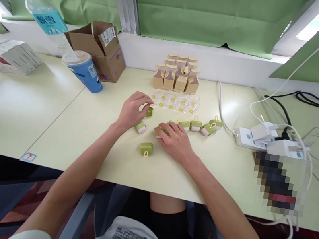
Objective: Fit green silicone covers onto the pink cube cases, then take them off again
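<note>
My left hand (134,110) is closed in a pinch near the clear plastic pieces with yellow centres (172,100); what its fingertips hold is too small to name. Just beside those fingers lies an open green case part (149,112). A green and white case (140,127) rests below the hand. My right hand (176,140) curls its fingers over a green case (160,132), which they partly hide. Nearer the table's front, a closed green case with a cream loop (146,149) lies alone. Several more green and white cases (195,126) stretch to the right.
Small kraft boxes (181,78) stand in rows at the back. A cardboard box (103,51), a blue cup (86,72) and a tilted bottle (46,17) are back left. On the right are power strips (249,138), cables and a blurred dark item (277,182).
</note>
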Demonstrator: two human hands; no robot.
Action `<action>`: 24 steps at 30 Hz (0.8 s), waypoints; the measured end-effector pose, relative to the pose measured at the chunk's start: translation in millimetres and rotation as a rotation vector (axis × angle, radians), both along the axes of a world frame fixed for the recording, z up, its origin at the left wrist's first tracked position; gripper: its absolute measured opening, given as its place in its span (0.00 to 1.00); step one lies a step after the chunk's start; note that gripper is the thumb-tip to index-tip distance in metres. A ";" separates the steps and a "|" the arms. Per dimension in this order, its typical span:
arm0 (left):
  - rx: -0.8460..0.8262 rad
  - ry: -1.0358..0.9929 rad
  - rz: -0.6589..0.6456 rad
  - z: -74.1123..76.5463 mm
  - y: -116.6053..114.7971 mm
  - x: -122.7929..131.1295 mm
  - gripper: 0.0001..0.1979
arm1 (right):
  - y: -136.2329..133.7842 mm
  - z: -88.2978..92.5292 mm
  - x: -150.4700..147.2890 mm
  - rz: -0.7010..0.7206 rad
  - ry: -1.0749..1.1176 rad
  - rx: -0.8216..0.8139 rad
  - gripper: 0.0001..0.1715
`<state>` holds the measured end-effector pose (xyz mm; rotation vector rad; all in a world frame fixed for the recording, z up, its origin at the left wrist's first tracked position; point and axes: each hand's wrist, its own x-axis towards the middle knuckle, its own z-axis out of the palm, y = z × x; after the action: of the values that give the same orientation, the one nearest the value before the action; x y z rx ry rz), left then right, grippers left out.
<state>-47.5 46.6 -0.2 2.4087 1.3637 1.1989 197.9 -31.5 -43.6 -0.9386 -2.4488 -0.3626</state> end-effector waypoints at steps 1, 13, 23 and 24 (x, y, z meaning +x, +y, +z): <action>0.011 -0.046 -0.039 2.7 -4.0 3.7 0.13 | 0.4 0.0 0.0 0.001 0.010 0.016 0.17; -0.017 0.127 -0.215 4.6 -22.5 13.8 0.15 | 5.0 2.8 0.8 -0.113 0.057 -0.061 0.27; 0.157 -0.076 -0.327 9.2 -23.8 10.8 0.12 | 8.7 13.8 4.5 -0.030 0.476 -0.249 0.13; 0.139 -0.120 -0.370 8.0 -27.6 11.5 0.13 | 7.7 16.4 6.4 -0.002 0.619 -0.305 0.14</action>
<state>-36.0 19.0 7.8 2.4848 0.7787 1.3416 204.3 -23.8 -27.2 -0.9921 -1.9513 0.2799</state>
